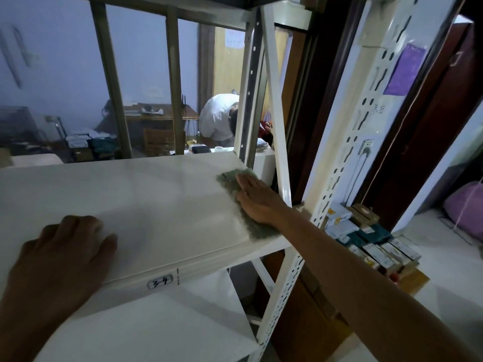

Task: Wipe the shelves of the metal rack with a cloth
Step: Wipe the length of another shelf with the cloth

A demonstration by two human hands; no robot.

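A white metal rack shelf [146, 199] fills the middle of the head view, with a label reading 3-4 on its front lip. A grey-green cloth [230, 178] lies flat at the shelf's right end. My right hand [257, 201] presses flat on the cloth with straight fingers and covers most of it. My left hand [60, 254] rests on the shelf's front left part with its fingers bent down onto the surface and nothing in it. A lower white shelf [156, 327] shows below.
A perforated white upright [285, 291] stands at the front right corner, and a slanted brace [277, 121] rises behind my right hand. Stacked boxes [376, 244] sit on the floor at the right. A person in white [219, 118] bends over behind a window.
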